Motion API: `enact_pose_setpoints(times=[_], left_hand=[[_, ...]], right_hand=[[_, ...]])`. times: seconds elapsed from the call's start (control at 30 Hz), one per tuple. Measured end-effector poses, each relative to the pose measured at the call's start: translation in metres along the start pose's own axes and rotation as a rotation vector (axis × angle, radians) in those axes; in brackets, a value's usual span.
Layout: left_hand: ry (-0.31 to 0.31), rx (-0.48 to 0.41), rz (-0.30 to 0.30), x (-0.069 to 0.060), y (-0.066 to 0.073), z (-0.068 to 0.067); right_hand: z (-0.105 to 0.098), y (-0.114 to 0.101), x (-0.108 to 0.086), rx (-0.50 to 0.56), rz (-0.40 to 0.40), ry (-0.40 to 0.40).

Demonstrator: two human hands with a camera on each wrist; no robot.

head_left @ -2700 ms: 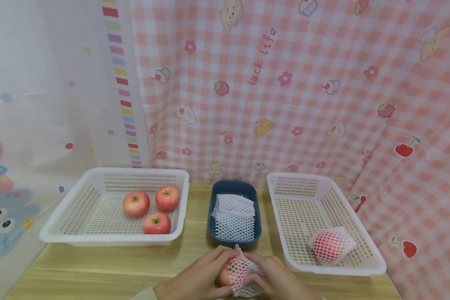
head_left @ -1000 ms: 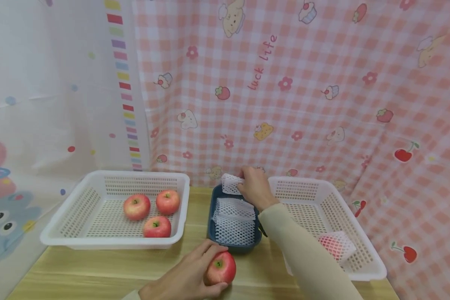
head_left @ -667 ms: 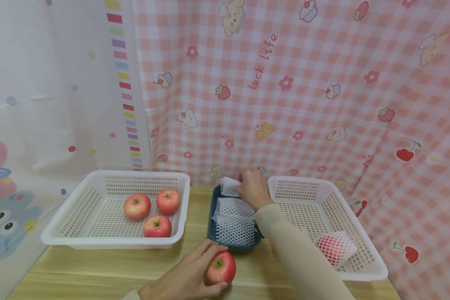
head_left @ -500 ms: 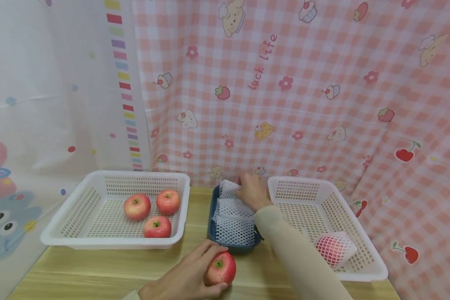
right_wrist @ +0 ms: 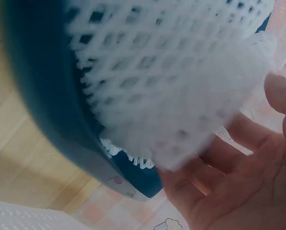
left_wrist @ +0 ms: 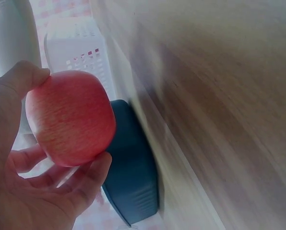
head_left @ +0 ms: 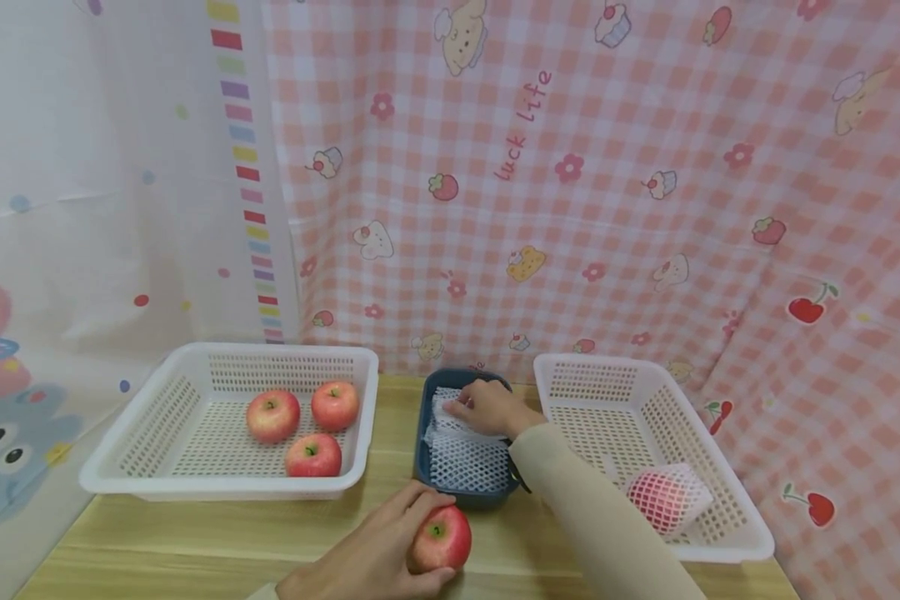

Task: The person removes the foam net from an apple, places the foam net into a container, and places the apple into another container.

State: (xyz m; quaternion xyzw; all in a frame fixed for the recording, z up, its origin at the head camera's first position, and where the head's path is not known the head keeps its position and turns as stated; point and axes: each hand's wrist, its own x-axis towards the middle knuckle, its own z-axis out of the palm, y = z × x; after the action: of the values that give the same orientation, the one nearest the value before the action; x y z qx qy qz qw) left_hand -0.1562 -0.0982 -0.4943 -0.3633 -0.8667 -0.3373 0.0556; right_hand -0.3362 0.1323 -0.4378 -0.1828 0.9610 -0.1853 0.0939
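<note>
In the head view, my left hand (head_left: 381, 546) holds a bare red apple (head_left: 444, 537) on the table near the front. The left wrist view shows the thumb on one side of this apple (left_wrist: 71, 117) and curled fingers on the other. My right hand (head_left: 491, 408) is over the dark blue tray (head_left: 423, 479), among white foam fruit nets (head_left: 468, 461). In the right wrist view, its fingers (right_wrist: 184, 191) touch the edge of a foam net (right_wrist: 181, 96). The thumb stands apart from them, and the hand hides part of the nets.
A white basket (head_left: 217, 483) at left holds three bare apples (head_left: 313, 456). At right, another white basket (head_left: 652, 375) contains one apple in a foam net (head_left: 667, 497). A checked curtain (head_left: 525, 208) hangs behind the wooden table (head_left: 217, 533).
The right hand first left the netted apple at the front and raised a net at the tray's back. It lowered that net and has moved forward over the tray. The left hand keeps the apple, now bare.
</note>
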Motion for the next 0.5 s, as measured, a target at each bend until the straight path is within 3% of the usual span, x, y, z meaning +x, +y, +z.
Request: enact_pose_setpoints(times=[0.23, 0.37, 0.5], left_hand=[[0.011, 0.063, 0.011, -0.003, -0.001, -0.006], [0.034, 0.11, 0.031, -0.004, 0.0, -0.01], [0.052, 0.123, 0.004, -0.004, 0.001, -0.015]], right_hand=[[0.004, -0.007, -0.005, 0.026, -0.032, -0.087], [0.004, -0.007, -0.013, 0.022, -0.042, -0.09], [0.002, -0.005, -0.02, 0.026, -0.055, -0.06]])
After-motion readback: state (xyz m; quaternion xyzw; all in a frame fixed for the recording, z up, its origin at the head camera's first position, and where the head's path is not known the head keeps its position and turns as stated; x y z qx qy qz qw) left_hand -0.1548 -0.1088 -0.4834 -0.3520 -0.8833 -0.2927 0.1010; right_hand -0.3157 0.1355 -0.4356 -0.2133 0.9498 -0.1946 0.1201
